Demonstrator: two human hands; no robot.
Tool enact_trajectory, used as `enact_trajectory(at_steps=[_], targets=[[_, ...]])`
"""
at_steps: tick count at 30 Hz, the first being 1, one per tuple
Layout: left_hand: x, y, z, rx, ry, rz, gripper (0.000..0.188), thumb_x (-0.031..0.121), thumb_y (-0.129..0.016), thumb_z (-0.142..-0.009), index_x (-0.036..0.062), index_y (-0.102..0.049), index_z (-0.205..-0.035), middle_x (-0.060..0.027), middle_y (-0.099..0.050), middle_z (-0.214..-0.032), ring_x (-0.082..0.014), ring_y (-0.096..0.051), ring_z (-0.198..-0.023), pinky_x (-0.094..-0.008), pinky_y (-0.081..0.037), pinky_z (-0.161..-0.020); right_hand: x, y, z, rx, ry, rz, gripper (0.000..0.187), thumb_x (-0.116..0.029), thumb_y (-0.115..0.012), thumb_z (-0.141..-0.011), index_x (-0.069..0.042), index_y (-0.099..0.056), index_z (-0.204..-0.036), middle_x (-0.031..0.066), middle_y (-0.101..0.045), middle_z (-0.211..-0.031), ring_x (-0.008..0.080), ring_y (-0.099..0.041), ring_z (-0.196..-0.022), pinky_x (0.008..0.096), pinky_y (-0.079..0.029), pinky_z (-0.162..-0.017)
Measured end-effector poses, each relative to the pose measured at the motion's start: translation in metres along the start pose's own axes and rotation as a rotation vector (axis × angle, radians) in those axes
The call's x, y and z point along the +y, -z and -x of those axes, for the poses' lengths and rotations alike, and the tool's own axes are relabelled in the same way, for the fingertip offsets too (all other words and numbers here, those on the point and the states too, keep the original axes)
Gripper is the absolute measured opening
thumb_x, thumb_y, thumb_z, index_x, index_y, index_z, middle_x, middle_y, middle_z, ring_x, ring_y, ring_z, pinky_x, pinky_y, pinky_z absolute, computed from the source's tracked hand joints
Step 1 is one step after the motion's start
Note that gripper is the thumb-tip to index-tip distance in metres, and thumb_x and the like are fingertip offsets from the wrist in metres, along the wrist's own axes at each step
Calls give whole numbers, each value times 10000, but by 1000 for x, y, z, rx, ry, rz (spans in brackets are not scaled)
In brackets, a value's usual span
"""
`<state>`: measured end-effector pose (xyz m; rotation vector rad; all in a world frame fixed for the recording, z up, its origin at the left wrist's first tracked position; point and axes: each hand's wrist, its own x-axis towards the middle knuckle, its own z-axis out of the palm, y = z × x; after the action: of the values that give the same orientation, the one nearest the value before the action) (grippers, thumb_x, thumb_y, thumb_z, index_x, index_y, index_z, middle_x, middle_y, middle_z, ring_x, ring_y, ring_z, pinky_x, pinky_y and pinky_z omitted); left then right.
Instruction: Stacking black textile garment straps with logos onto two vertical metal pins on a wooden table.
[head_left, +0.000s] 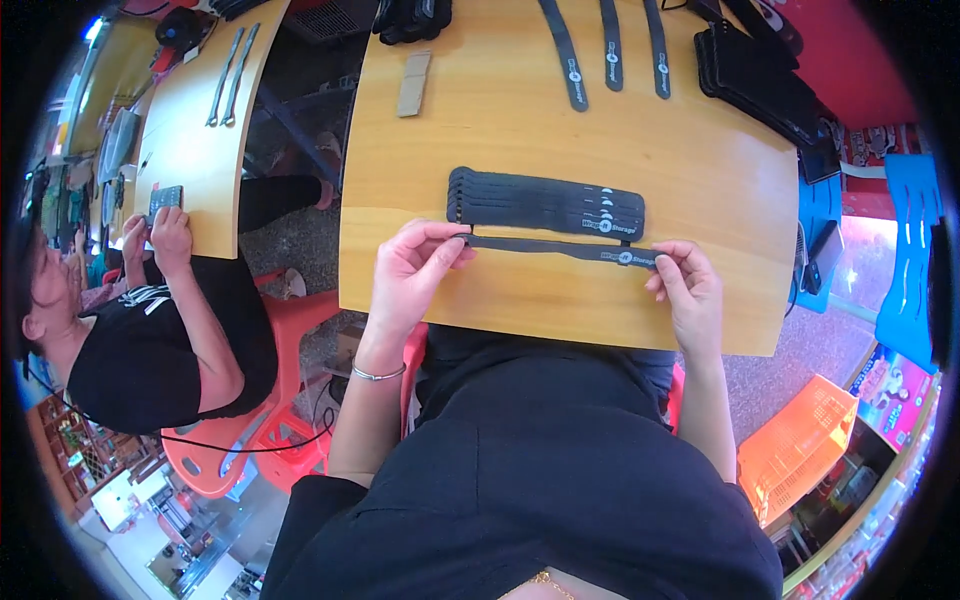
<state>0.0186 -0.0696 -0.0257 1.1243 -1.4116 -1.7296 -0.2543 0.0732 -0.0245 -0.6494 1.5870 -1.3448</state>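
A dark grey strap (550, 247) with pale print near its right end is stretched level between my two hands, just in front of a stack of similar straps. My left hand (415, 265) pinches its left end between thumb and fingers. At the other end, my right hand (690, 285) pinches the strap the same way. Behind it, the stack of dark straps (540, 200) lies fanned on the table, rounded ends to the left and printed ends to the right. Small dark pieces show between the held strap and the stack near both ends.
Three loose straps (613, 50) lie at the far side of the wooden table (400, 170). A brown cardboard piece (414, 83) and a black bundle (412, 18) are far left; black stacked items (760, 80) far right. Another person (150, 330) works at a table on the left. An orange crate (797, 445) stands right.
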Motion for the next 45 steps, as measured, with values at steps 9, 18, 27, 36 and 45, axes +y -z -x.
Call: enact_trajectory(at_steps=[9, 18, 27, 36, 45], targets=[[-3, 5, -9, 41, -21, -91, 160, 11, -618, -877, -12, -642, -1033, -31, -654, -820, -61, -603, -702, -183, -481, -646, 0, -3, -9, 56, 12, 112, 105, -65, -601, -904, -25, -595, -1000, -13, -601, -798, 40, -553, -664, 173, -420, -558], [-2, 3, -9, 82, 12, -169, 95, 2, -607, -876, -5, -614, -970, 0, -622, -782, -48, -576, -686, -172, -446, -613, 1, -4, -12, 58, 32, 146, 121, -45, -620, -883, -22, -598, -999, -7, -614, -808, 40, -562, -643, 168, -424, -535], [-5, 4, -11, 134, -12, -167, 76, -14, -618, -853, -2, -598, -925, 16, -611, -772, -22, -560, -679, -163, -447, -606, 1, -7, -12, 52, 35, 125, 129, -40, -636, -869, -19, -599, -991, 1, -619, -813, 37, -562, -631, 165, -440, -537], [-11, -2, -15, 195, -84, -265, 144, -36, -620, -840, 42, -507, -885, 46, -523, -737, 3, -485, -625, -147, -372, -546, -1, -11, -18, 79, 26, 133, 124, -38, -641, -865, -24, -585, -974, -7, -595, -800, 27, -537, -619, 162, -409, -495], [-11, -3, -16, 217, -84, -358, 160, -45, -603, -846, 46, -486, -906, 42, -500, -772, 12, -468, -623, -139, -354, -539, 4, -13, -19, 88, 86, 130, 98, -42, -636, -870, -41, -589, -956, -26, -583, -772, 20, -510, -589, 158, -383, -474]])
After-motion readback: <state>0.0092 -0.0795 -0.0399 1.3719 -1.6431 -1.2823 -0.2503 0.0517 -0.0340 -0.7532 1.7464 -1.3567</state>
